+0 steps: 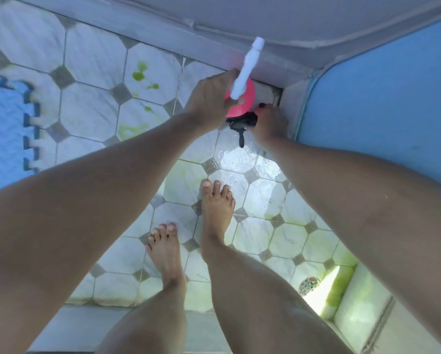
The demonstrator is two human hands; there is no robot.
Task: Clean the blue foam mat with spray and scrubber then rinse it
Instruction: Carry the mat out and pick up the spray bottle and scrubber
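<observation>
Pink scrubber (pixel 239 102) gripped by left hand (pixel 209 98); right hand (pixel 268 121) clutches black cloth (pixel 241 123).

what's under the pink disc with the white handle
A black cloth-like thing bunches directly beneath the pink disc, one strip trailing onto the wet tiled floor. The disc's underside is hidden; the left hand and right hand cover its sides.

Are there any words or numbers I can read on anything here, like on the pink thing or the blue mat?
No readable text anywhere.
Pink scrubber with white handle: no words or numbers show.
Blue foam mat: only a bumpy pattern, no letters.
Black cloth by the right hand: no label visible.
Tiled floor: only green stains, no signs.
</observation>
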